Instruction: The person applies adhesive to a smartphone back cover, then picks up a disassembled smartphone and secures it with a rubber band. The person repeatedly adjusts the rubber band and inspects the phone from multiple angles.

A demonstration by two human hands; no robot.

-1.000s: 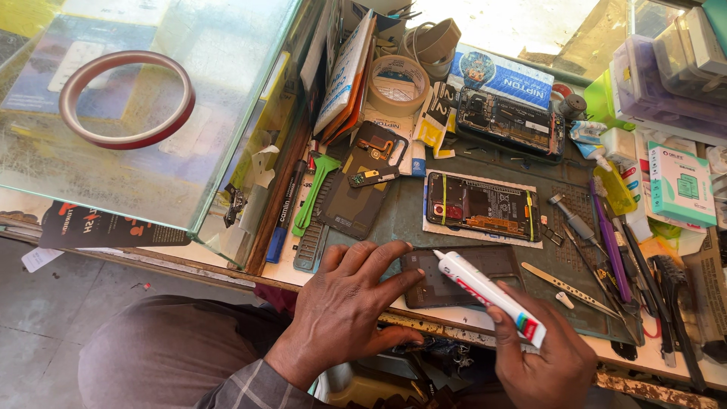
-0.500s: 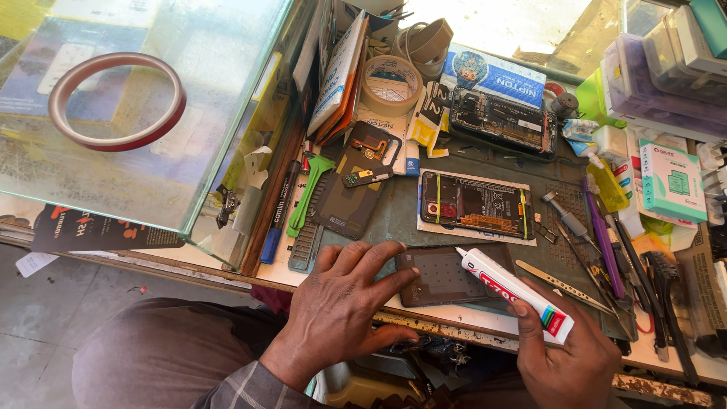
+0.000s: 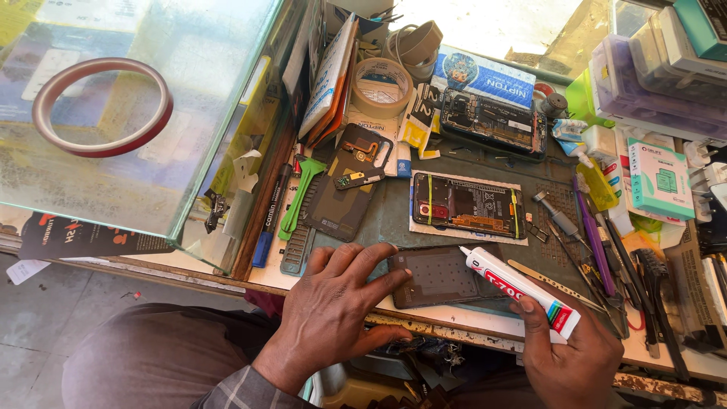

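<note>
Big glass display case (image 3: 136, 113) fills the left, a red-edged tape ring (image 3: 102, 106) lying on its top. Right of it, the grey-green work mat (image 3: 394, 204) carries everything else.

On the mat's near edge lies the dark rectangular phone panel (image 3: 439, 276). The left hand (image 3: 337, 310) is spread flat, fingertips pressing the panel's left end to pin it. The right hand (image 3: 568, 356) is wrapped around a white glue tube with red and green print (image 3: 522, 291), nozzle tip resting on the panel's upper right edge.

That panel looks thin, stiff and brittle, light enough to skid, so it is best held by the edges and kept flat. The tube is soft-sided; a grip near its tail gives control.

Behind it, an opened black phone with yellow ribbon strips (image 3: 468, 206) sits on a white sheet; another opened phone (image 3: 494, 123) lies further back.

Packages now: a blue rectangular box (image 3: 485, 76) behind that phone, a mint-green and white carton (image 3: 660, 182) at the right, a pale tape roll (image 3: 382, 85) centre back. A small yellow bottle (image 3: 598, 185), possibly solvent, stands near the carton.
</note>
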